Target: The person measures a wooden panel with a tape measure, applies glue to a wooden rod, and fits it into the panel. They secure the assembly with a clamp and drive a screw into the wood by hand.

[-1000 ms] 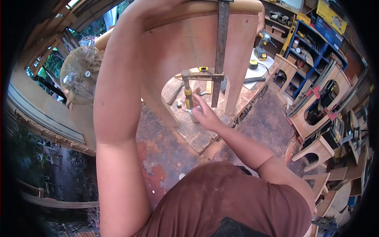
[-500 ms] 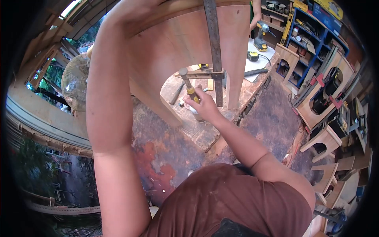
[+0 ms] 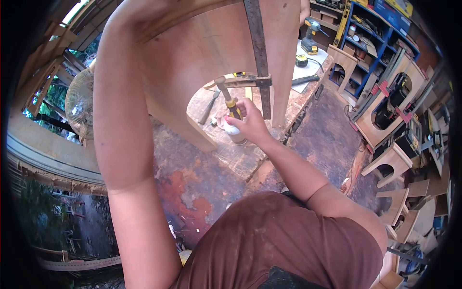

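Note:
My right hand (image 3: pixel 251 121) is closed around the yellow-and-black handle (image 3: pixel 234 109) of a bar clamp, whose dark steel bar (image 3: pixel 257 53) runs down the front of a wooden panel. The clamp's screw (image 3: pixel 224 88) rises from the handle beside the arched cutout of the wooden panel (image 3: pixel 192 53). Just below my fingers, a white bottle (image 3: pixel 237 137) stands on the bench, partly covered by the hand. A chisel-like tool (image 3: pixel 208 108) lies left of it. My left arm (image 3: pixel 124 106) reaches up along the panel; its hand is beyond the top edge.
On the workbench (image 3: pixel 243 161) are a cordless driver (image 3: pixel 311 38), a tape measure (image 3: pixel 301 60) and a dark-handled tool (image 3: pixel 305 80). Another person's hand (image 3: pixel 304 9) shows behind the panel. A fan (image 3: pixel 80 103) stands left; stool-like wooden pieces (image 3: pixel 391 166) and a blue shelf (image 3: pixel 368 36) are right.
The view has shifted a little, so the panel and clamp appear slightly farther left and higher. My right hand stays on the clamp handle, its fingers slightly repositioned.

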The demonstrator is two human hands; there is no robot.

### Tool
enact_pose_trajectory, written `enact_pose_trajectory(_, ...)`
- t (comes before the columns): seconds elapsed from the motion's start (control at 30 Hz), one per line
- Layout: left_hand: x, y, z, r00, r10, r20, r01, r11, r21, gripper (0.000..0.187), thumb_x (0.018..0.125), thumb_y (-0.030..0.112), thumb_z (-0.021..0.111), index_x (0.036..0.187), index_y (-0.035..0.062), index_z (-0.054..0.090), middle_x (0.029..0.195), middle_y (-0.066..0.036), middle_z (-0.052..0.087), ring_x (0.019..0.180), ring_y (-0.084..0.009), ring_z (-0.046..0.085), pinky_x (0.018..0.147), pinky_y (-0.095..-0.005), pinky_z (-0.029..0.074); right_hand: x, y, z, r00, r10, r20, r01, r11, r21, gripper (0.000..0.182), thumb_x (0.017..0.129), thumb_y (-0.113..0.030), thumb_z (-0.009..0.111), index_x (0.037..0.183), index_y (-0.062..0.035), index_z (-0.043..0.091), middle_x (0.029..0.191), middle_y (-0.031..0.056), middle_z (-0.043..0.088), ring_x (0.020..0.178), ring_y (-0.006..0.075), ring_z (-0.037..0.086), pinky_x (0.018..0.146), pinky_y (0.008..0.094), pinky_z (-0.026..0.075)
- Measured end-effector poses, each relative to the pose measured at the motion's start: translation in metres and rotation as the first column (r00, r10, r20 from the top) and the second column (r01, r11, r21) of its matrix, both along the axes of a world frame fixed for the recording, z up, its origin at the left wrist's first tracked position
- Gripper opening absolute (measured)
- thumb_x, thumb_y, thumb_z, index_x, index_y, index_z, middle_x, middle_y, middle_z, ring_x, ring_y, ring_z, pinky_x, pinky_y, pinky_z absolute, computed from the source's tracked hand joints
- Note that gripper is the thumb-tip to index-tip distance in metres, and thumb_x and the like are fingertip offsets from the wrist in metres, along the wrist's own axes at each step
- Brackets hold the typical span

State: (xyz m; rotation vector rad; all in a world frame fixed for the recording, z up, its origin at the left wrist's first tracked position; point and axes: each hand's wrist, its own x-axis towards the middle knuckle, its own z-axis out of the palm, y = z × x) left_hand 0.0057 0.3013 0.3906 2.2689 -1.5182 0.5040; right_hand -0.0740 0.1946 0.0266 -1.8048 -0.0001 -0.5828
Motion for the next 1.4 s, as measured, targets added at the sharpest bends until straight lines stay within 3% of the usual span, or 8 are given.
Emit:
enact_pose_trajectory(0.3,-0.004,0.002,-0.005,0.986,-0.026,-0.164,0.012,0.996,-0.085,0.022,0.099,0.024,0.058,0.104,0.0030,0.061,0.090,-0.004,0.064,0.088,-0.0116,0.055,0.080,-0.0300,0.046,0.022,-0.002,-0.011,0.995,-0.052,0.087,0.065,0.987,-0.150,0.038,0.085,-0.010,0.072,0.118,-0.0003,0.056,0.105,0.0107,0.062,0.099,0.0207,0.062,0.088,0.0329,0.048)
enact_pose_trajectory(0.5,-0.009,-0.003,-0.003,0.993,0.091,-0.072,-0.094,0.995,-0.045,0.025,0.098,0.025,0.059,0.110,0.0033,0.062,0.092,-0.010,0.068,0.089,-0.0166,0.060,0.082,-0.0333,0.048,0.034,0.003,-0.027,0.975,0.085,0.207,-0.114,0.984,0.134,0.038,0.092,-0.017,0.066,0.123,0.0016,0.054,0.100,0.0135,0.059,0.094,0.0231,0.061,0.084,0.0349,0.047)
enact_pose_trajectory(0.77,-0.009,-0.004,-0.003,0.990,0.142,0.006,-0.142,0.988,-0.053,0.026,0.096,0.023,0.059,0.110,0.0014,0.064,0.092,-0.017,0.068,0.090,-0.0208,0.063,0.083,-0.0352,0.048,0.056,0.000,-0.020,0.982,0.118,0.144,-0.142,0.976,0.166,0.038,0.089,-0.040,0.072,0.091,-0.0042,0.059,0.059,-0.0025,0.049,0.055,0.0050,0.048,0.051,0.0252,0.040)
enact_pose_trajectory(0.87,-0.003,-0.005,-0.003,0.994,0.101,0.030,-0.099,0.994,-0.052,0.026,0.096,0.022,0.059,0.110,0.0007,0.064,0.092,-0.017,0.068,0.090,-0.0209,0.063,0.083,-0.0355,0.048,0.066,-0.010,-0.021,0.869,0.486,0.096,-0.486,0.797,0.358,0.035,0.091,-0.036,0.071,0.088,-0.0040,0.058,0.063,-0.0041,0.054,0.055,0.0053,0.052,0.050,0.0236,0.040)
enact_pose_trajectory(0.97,-0.019,-0.006,-0.004,0.995,0.099,-0.019,-0.100,0.993,-0.062,0.027,0.096,0.021,0.059,0.112,0.0003,0.063,0.093,-0.016,0.068,0.090,-0.0210,0.063,0.083,-0.0354,0.048,0.068,-0.018,-0.012,0.816,0.573,0.078,-0.557,0.742,0.374,0.026,0.092,-0.020,0.069,0.079,-0.0066,0.051,0.065,0.0006,0.055,0.056,0.0077,0.052,0.054,0.0255,0.044)
enact_pose_trajectory(1.1,-0.041,-0.009,-0.005,0.969,0.216,-0.121,-0.226,0.971,-0.080,0.028,0.096,0.021,0.058,0.115,0.0004,0.062,0.094,-0.014,0.067,0.090,-0.0208,0.062,0.083,-0.0348,0.048,0.058,0.001,-0.017,0.927,0.333,0.170,-0.374,0.801,0.468,0.020,0.090,-0.015,0.071,0.086,-0.0043,0.055,0.075,0.0026,0.059,0.062,0.0072,0.054,0.059,0.0248,0.046)
enact_pose_trajectory(1.2,-0.017,-0.007,-0.005,0.987,0.160,0.033,-0.157,0.985,-0.076,0.028,0.096,0.021,0.057,0.116,0.0009,0.061,0.096,-0.015,0.066,0.091,-0.0205,0.061,0.084,-0.0342,0.048,0.045,0.017,-0.011,0.970,-0.083,0.230,0.042,0.983,0.177,0.032,0.090,-0.030,0.072,0.096,-0.0013,0.059,0.068,0.0067,0.060,0.062,0.0146,0.059,0.062,0.0324,0.047)
enact_pose_trajectory(1.4,-0.015,-0.007,-0.004,0.989,0.146,-0.040,-0.147,0.988,-0.037,0.029,0.097,0.021,0.056,0.118,0.0002,0.061,0.100,-0.016,0.067,0.096,-0.0210,0.061,0.087,-0.0336,0.048,0.071,0.007,-0.016,0.975,0.041,0.218,-0.053,0.997,0.051,0.039,0.090,-0.038,0.071,0.093,-0.0010,0.059,0.064,0.0051,0.059,0.062,0.0160,0.058,0.063,0.0338,0.046)
